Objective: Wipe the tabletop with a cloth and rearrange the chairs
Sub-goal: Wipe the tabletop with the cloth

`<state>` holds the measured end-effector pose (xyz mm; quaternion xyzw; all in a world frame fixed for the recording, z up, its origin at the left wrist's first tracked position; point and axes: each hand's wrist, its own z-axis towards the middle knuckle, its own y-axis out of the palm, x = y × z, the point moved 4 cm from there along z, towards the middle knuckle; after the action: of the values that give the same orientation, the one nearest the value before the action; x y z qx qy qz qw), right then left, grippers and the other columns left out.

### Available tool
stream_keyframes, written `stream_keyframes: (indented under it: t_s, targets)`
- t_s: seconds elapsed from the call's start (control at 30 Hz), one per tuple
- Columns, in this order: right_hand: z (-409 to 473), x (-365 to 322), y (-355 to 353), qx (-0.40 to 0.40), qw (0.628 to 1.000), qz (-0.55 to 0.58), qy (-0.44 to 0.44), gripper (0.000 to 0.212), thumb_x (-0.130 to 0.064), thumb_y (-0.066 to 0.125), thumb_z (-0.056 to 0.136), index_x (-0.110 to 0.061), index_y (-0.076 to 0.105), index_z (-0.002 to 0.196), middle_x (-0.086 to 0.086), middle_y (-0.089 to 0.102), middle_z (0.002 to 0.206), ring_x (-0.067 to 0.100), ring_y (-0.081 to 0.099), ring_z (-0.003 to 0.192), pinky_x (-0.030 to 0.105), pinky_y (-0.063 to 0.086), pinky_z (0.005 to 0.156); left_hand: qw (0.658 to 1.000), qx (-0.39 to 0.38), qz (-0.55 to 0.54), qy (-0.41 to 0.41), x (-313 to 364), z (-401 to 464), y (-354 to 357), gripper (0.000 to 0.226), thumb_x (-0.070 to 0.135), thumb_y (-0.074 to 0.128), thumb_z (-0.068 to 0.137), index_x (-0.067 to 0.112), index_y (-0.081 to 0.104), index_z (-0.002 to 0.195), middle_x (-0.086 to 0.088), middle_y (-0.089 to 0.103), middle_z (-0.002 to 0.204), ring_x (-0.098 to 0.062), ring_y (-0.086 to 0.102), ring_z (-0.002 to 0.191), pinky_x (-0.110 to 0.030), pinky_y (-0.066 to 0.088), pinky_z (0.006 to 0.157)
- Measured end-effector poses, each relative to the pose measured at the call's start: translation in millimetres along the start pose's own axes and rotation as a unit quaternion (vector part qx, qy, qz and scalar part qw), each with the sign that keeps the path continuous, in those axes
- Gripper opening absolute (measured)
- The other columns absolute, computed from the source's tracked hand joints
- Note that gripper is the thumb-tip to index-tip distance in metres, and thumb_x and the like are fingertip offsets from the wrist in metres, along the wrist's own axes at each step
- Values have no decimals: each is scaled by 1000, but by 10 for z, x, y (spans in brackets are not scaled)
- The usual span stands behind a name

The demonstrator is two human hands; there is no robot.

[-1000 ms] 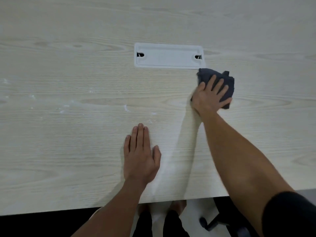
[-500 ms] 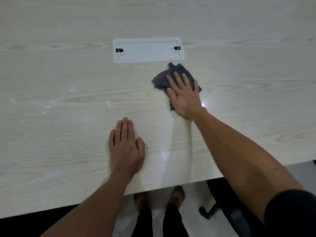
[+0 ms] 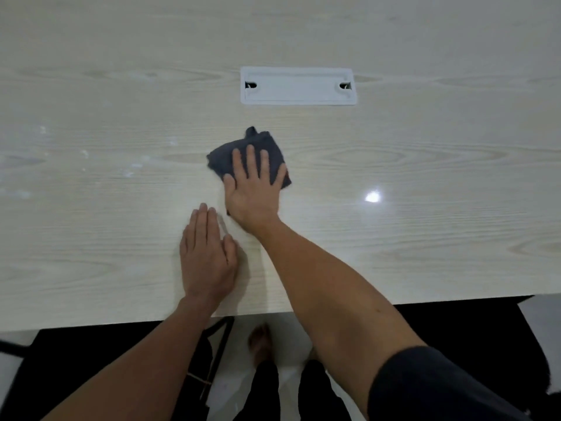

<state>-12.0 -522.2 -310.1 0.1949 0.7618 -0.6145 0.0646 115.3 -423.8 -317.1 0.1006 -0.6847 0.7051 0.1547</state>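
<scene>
- Stretching across nearly the whole view, one pale wood-grain counter carries white smears and specks at its left, near the middle of its depth.
- Dark chair parts show below the near edge, at right and at left; how many chairs there are cannot be told.
- One white rectangular cable hatch sits flush in the counter, beyond the hands.
- Left hand lies flat and empty, fingers together, palm down near the near edge, likely bracing the lean.
- Right hand presses flat with fingers spread on one dark cloth, just beyond the left hand's fingertips; the two look almost touching.
- The cloth lies bunched between hatch and left hand, its far and left edges showing past the fingers.
- Wiping appears under way; done well, it would mean keeping the palm flat, overlapping strokes and carrying the cloth left to the smeared patch. The chairs look yet to be set.
</scene>
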Motion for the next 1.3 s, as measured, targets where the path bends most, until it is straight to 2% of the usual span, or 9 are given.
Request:
stream_keyframes:
  t_s: [0.1,0.2,0.43,0.6,0.77,0.87,0.93,1.13,1.3]
  targets:
    - [-42,-100,-6,-51,977,-54,-197,57,-49,18,113,-38,15,168,-9,7,177,20,-2,164,59,-9,127,1000,-16,22,-11,-137,-114,41,68,33,26,100,1,32,160,-15,27,169,-29,23,158,-49,21,128]
    - [10,478,-186,-58,970,-74,-224,56,-54,15,111,-44,15,166,-13,8,176,15,-1,164,55,-8,129,999,-13,36,-6,-130,-165,52,68,34,29,100,1,30,160,-15,26,170,-29,21,159,-46,16,129]
    - [-478,2390,-833,61,978,3,198,61,-57,14,110,-41,7,168,-8,-1,178,21,-5,164,60,-10,127,999,-22,20,-13,-112,-158,28,69,35,33,101,3,28,161,-13,23,171,-26,17,160,-43,9,130]
    - [-801,1752,-425,141,918,50,368,63,-52,16,111,-33,6,169,-2,-2,178,27,-6,164,69,-5,124,1000,-10,28,-7,-134,-156,36,67,33,32,101,2,30,160,-14,27,170,-28,21,159,-46,14,129]
    - [-907,448,141,65,994,-8,83,63,-51,18,110,-31,9,169,-1,3,177,27,-2,164,65,-9,126,999,-6,36,2,-158,-163,48,66,28,29,99,2,31,160,-15,28,169,-30,23,158,-47,16,128]
    - [-961,330,186,16,988,-61,-139,59,-52,21,110,-36,26,166,-6,20,175,22,12,163,60,4,127,999,-6,30,8,-168,-169,51,66,24,30,99,1,28,161,-15,27,170,-29,22,158,-47,16,129]
    - [-916,663,48,16,979,-79,-187,56,-54,23,111,-40,27,165,-9,22,174,19,13,163,57,5,129,999,0,33,12,-158,-174,45,64,23,30,99,0,31,160,-16,28,169,-31,23,157,-48,17,128]
    - [-976,2271,-607,55,993,-25,97,58,-55,13,111,-44,9,167,-11,2,177,16,-4,163,55,-7,130,1000,-4,29,6,-151,-186,50,66,27,26,99,1,30,160,-15,28,169,-30,22,158,-46,15,129]
    - [-1427,2408,-518,125,929,29,347,61,-54,12,110,-38,2,168,-6,-4,178,21,-8,163,63,-8,127,1000,2,25,5,-148,-179,54,65,25,29,100,1,30,160,-15,28,169,-31,23,157,-46,14,129]
